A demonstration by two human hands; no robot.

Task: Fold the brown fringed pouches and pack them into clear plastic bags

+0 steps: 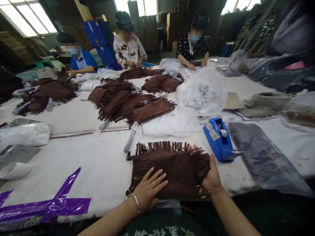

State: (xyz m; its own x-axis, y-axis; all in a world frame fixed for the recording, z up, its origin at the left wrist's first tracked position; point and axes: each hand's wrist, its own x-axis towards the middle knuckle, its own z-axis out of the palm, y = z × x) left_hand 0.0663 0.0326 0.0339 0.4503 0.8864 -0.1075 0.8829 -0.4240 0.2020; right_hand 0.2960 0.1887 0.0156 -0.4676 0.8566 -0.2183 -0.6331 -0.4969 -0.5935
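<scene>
A brown suede fringed bag (172, 167) lies flat on the white table (98, 164) right in front of me. My left hand (147, 188), with a silver bangle on the wrist, rests flat on the bag's lower left part, fingers spread. My right hand (210, 175) grips the bag's right edge, thumb on top among the fringe and fingers under it. A blue tape dispenser (220, 141) stands just right of the bag.
Several more brown fringed bags (137, 105) are piled mid-table. White plastic bags (201, 91), a dark plastic sleeve (265, 160), purple plastic strips (54, 206) and a white tape roll (14, 170) lie around. Three people work at the far side.
</scene>
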